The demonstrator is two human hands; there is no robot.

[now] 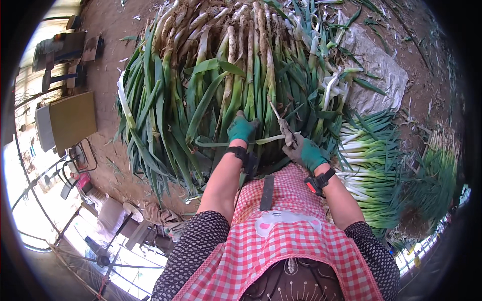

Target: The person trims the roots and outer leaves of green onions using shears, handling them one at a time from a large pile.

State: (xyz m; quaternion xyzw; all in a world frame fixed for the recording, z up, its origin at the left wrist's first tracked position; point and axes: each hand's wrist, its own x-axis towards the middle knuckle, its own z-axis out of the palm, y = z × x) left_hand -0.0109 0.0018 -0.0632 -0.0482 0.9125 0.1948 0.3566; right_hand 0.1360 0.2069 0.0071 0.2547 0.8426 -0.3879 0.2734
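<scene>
A big heap of leeks (251, 75) lies before me, soil-caked white ends away from me and green leaves toward me. My left hand (242, 128), in a green and grey glove, is closed around the green part of a leek at the heap's near middle; its fingertips are partly hidden. In my right hand (305, 152), gloved alike, is a small knife (286, 131) with a wrapped, dirty handle. Its slim blade points away from me, over the leaves. A loose pale-green leaf (268, 139) stretches across between both hands.
Cleaner leeks (369, 170) are stacked in a row at the right, with another bundle (434, 170) farther right. A crumpled whitish sheet (376, 70) lies on the dirt floor behind them. At left stand a cardboard box (70, 120) and a fan (103, 260).
</scene>
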